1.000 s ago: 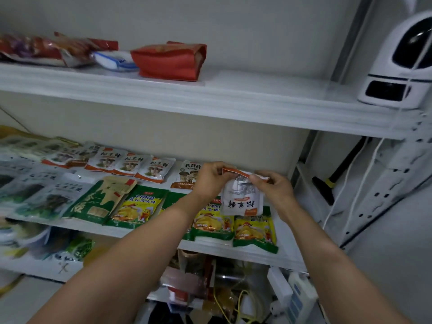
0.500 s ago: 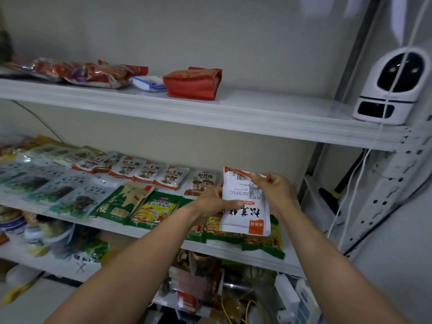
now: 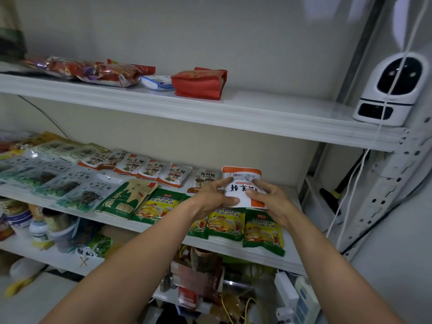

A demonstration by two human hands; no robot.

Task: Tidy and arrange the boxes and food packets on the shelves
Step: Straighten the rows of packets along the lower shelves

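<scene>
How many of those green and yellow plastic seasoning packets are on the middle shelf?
4 green and yellow packets along the middle shelf front: one left of the left forearm, one mostly hidden beneath it, two right of it. The forearm may hide more.

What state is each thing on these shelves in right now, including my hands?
white and orange packet, held in both hands over the right end of the middle shelf, print upside down.
left hand, grips the packet's left edge.
right hand, grips its right edge.
green seasoning packets, lying flat along the shelf front.
red bag, closed, lying on the top shelf.
</scene>
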